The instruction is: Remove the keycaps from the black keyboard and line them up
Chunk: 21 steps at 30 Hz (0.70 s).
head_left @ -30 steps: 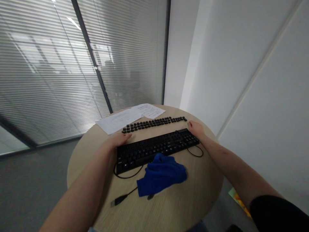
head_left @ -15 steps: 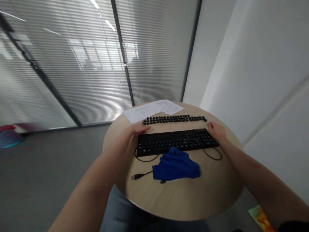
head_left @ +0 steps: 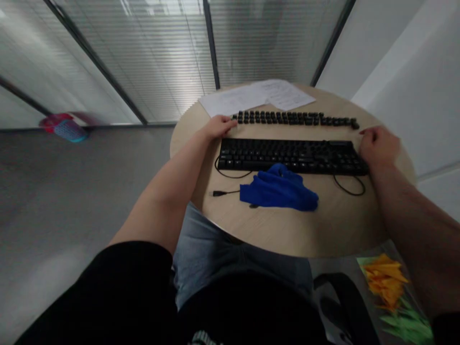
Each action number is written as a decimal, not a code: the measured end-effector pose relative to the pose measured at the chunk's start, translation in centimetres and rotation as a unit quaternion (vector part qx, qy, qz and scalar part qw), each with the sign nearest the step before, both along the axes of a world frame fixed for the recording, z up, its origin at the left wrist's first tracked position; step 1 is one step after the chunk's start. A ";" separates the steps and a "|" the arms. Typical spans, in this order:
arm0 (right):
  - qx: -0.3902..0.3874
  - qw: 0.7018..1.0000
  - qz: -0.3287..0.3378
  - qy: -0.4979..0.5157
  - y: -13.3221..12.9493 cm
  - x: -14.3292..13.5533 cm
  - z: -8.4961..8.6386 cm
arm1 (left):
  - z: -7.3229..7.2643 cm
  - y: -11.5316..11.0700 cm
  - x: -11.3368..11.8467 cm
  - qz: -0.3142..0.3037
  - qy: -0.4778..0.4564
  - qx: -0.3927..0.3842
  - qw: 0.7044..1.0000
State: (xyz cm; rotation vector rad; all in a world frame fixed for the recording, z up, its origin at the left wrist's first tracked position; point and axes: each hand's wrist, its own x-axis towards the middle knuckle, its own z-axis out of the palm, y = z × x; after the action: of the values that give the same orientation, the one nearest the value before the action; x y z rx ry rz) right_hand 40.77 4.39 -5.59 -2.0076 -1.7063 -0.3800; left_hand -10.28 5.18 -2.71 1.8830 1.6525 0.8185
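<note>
My left hand (head_left: 220, 126) is at the left end of a long double row of black keycaps (head_left: 278, 118). Its fingers are closed together, with the tips at the endmost keycap (head_left: 235, 118). Beyond the row's right end, my right hand (head_left: 380, 143) rests with curled fingers, its index fingertip pointing at the last keycaps but apart from them; I see nothing in it. Just nearer to me lies a black keyboard (head_left: 273, 155), parallel to the row, its right end close to my right hand. A crumpled blue cloth (head_left: 278, 190) covers part of its front edge.
A USB plug (head_left: 218, 193) sticks out left of the cloth, and a cable loop (head_left: 354, 192) lies at the right. Paper sheets (head_left: 233, 99) are at the back of the round wooden table (head_left: 273, 239). Orange folded paper (head_left: 386, 278) and a pink-blue basket (head_left: 68, 129) are below.
My view has tilted down, so the table sits higher and my lap shows. My left hand has shifted from below the keycap row to its left end; my right hand stays near the right end.
</note>
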 end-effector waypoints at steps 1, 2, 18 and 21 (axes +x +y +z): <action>0.010 1.000 0.000 -0.002 0.1 0.1 -0.1 | -0.5 0.4 0.0 0.008 -0.004 0.022 1.000; 0.012 1.000 0.005 -0.005 0.1 0.1 -0.3 | -1.0 0.7 0.0 0.017 -0.009 0.044 0.999; 0.101 0.993 0.014 0.055 -1.2 -0.5 1.2 | 0.1 0.5 -0.2 0.011 -0.016 -0.013 1.000; 0.179 0.978 0.057 0.088 -2.5 -2.2 4.1 | 1.5 0.3 -0.6 -0.012 -0.030 -0.089 0.995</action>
State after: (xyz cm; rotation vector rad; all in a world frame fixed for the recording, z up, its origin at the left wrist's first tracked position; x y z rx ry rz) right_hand 38.53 1.92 -1.48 -1.6264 -1.5123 -0.4242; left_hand -10.92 5.53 -1.24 1.7359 1.6061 0.6872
